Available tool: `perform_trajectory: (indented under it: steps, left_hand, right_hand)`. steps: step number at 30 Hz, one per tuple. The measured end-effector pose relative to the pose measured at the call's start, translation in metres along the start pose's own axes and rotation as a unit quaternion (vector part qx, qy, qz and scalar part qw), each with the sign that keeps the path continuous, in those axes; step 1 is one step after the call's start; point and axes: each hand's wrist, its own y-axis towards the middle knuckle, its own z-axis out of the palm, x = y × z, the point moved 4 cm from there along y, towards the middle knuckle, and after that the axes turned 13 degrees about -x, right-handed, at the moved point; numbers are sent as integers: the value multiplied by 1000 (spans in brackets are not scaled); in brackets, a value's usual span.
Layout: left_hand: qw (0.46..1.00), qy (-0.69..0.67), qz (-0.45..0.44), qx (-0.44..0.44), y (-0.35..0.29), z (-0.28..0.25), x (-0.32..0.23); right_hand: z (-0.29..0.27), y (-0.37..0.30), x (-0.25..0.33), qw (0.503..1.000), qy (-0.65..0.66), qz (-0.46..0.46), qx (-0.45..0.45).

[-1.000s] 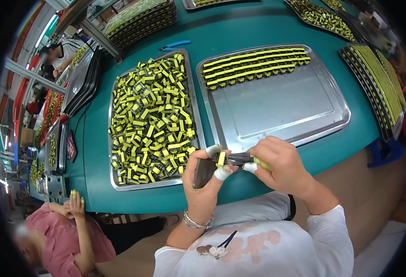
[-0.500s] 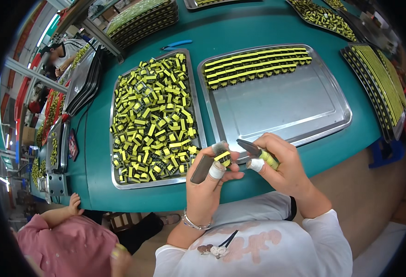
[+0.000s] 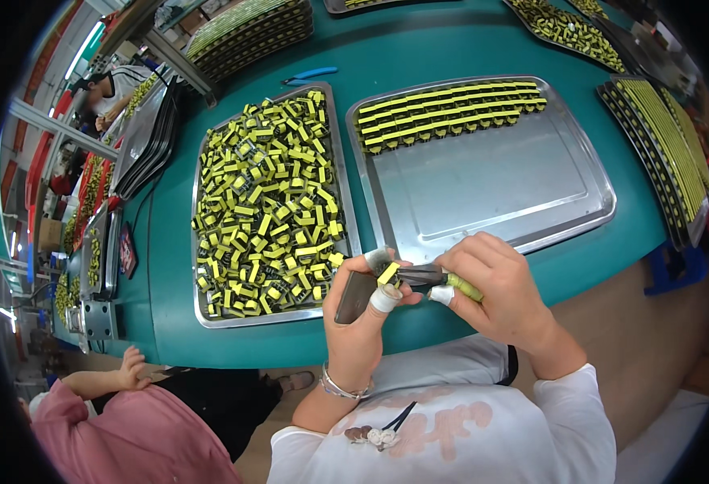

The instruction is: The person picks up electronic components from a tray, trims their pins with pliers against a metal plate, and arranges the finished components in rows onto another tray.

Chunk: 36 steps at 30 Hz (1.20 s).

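Note:
My left hand point(image 3: 351, 343), its thumb and a finger wrapped in tape, pinches a small yellow-taped transformer point(image 3: 388, 274). A flat dark metal piece point(image 3: 356, 297) also lies in that hand, against the palm. Closed in my right hand point(image 3: 499, 294) are pliers point(image 3: 424, 275) with a yellow-green wrapped handle. Their dark jaws reach the transformer's pin side; whether they grip a pin is too small to tell. Left of my hands, a metal tray point(image 3: 245, 323) holds a loose heap of such transformers. Beyond them, another metal tray point(image 3: 483, 189) carries several neat rows along its far side.
Blue-handled pliers point(image 3: 310, 76) lie on the green table point(image 3: 274, 351) behind the heap. Stacked full trays stand at the far left point(image 3: 249, 40) and right point(image 3: 652, 157). A person in a pink shirt point(image 3: 141, 431) sits at my left; another works farther off.
My right hand has brought the pliers leftward, from apart to against the transformer. The transformer has turned slightly in my left hand. The person in pink has shifted, one hand lifting a little.

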Motion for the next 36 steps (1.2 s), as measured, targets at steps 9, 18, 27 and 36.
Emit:
perform_trajectory:
  steps: [9,18,27,36]
  left_hand:
    - [998,25,54,4,-1,0,-2]
    - [995,48,83,-25,1,2,-1]
    - [996,39,82,10,-1,1,0]
    - [977,121,177,5,-1,1,1]
  right_hand:
    - [6,-6,0,998,-41,-46,-13]
    - [-1,-2,-2,1000,7,1,-20]
    - [0,-4,-3,999,-4,-39,-3]
    - [-1,-5,-4,998,-28,-56,-11]
